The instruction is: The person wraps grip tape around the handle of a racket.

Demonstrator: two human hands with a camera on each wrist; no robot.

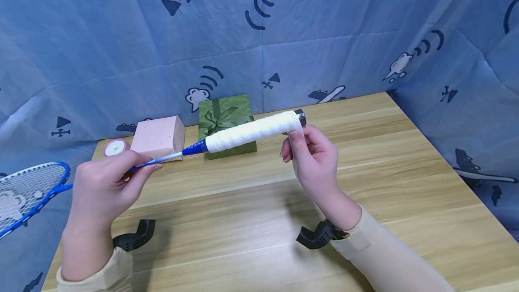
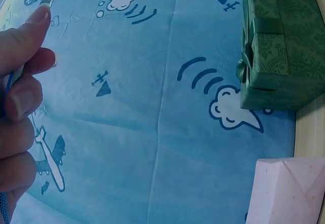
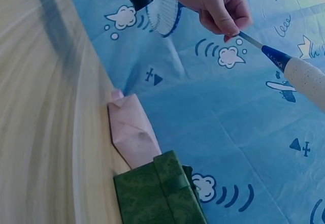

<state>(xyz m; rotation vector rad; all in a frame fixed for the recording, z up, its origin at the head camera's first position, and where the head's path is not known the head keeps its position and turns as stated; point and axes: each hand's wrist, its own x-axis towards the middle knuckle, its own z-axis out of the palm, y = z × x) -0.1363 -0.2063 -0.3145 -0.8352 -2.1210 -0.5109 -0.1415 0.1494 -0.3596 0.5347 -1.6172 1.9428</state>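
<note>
A blue and white badminton racket [image 1: 195, 148] is held up over the table, tilted with its butt end higher at the right. My left hand [image 1: 107, 184] pinches its thin shaft between thumb and fingers; the strung head [image 1: 32, 193] reaches past the left frame edge. White perforated grip tape [image 1: 253, 132] is wrapped around the handle, and dark material shows at the butt. Close below that end, my right hand [image 1: 314, 159] pinches a white strip of the tape under its thumb. In the right wrist view the left hand [image 3: 223, 10] grips the shaft beside the blue cone [image 3: 275, 58].
On the wooden table [image 1: 243, 220], a green gift box [image 1: 239, 107] with a ribbon bow stands behind the racket. Left of it are a pink box [image 1: 156, 134] and a pink-rimmed white roll [image 1: 116, 148]. A blue printed cloth [image 1: 121, 48] hangs behind the table.
</note>
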